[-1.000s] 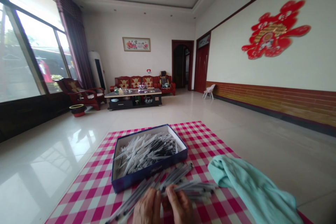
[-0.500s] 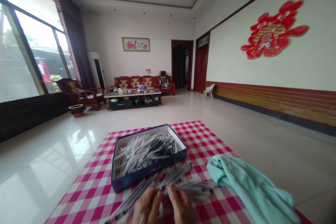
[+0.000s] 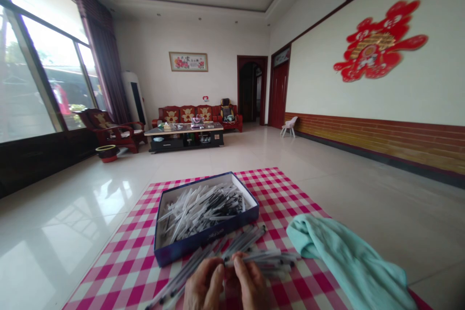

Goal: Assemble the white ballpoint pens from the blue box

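At the bottom edge, my left hand (image 3: pixel 203 286) and my right hand (image 3: pixel 250 285) come together, fingers pinched around a slim clear pen that I can barely make out between them. Both hands hover over a loose pile of clear pens (image 3: pixel 254 252) lying on a pink-and-white checked cloth (image 3: pixel 286 193). Just beyond the pile stands a shallow dark blue box (image 3: pixel 207 238) filled with several more pens.
A mint-green towel (image 3: pixel 348 256) lies crumpled on the cloth at the right. Shiny floor tiles surround the cloth. Far back stand a dark coffee table (image 3: pixel 187 135), a red sofa (image 3: pixel 198 114), an armchair (image 3: pixel 109 128) and a small white chair (image 3: pixel 289 126).
My hands have shifted only slightly, the fingers working together over the pen pile. The view has barely moved.
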`<move>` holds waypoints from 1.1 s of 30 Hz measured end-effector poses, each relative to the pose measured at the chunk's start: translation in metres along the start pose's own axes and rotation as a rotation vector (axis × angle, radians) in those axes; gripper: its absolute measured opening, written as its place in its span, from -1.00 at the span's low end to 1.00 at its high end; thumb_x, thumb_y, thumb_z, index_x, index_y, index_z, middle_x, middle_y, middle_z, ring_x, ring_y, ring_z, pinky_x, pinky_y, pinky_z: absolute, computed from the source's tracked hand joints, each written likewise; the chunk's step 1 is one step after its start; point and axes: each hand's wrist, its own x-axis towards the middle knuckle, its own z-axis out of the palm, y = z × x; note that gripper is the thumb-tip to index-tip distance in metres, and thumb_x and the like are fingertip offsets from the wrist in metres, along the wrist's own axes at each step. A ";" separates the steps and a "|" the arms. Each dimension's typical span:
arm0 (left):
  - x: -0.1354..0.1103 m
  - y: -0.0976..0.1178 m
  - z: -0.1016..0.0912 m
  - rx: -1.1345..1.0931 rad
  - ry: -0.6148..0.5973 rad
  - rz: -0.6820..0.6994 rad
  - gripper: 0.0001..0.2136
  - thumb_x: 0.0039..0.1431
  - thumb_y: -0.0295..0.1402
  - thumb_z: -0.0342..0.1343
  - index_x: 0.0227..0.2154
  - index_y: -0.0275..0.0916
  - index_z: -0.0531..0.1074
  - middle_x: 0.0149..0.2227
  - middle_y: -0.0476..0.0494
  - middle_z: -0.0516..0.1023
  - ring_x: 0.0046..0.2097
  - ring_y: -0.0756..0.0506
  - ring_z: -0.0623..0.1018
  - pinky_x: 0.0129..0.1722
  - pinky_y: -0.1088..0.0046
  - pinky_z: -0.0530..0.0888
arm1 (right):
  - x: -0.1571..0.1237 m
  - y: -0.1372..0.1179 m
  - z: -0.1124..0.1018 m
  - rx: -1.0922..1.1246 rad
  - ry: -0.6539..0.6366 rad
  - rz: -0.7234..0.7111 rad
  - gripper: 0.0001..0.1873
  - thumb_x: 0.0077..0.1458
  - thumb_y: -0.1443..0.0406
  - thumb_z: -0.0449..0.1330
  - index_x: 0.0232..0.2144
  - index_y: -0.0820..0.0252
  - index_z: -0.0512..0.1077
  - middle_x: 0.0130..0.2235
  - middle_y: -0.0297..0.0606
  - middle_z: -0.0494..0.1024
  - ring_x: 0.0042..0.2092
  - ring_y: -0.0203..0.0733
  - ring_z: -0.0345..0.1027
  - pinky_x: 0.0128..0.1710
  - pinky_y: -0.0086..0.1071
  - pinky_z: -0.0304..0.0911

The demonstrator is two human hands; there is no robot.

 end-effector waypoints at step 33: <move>0.002 0.003 -0.002 -0.057 -0.005 -0.104 -0.56 0.06 0.09 -0.04 -0.49 -0.23 0.41 -0.63 0.01 0.40 -0.58 -0.02 0.38 -0.56 0.52 0.31 | 0.002 0.011 0.000 0.054 0.019 -0.016 -0.58 -0.20 -0.03 0.31 -0.45 0.19 0.48 -0.62 -0.32 0.51 -0.56 -0.18 0.37 -0.56 -0.41 0.25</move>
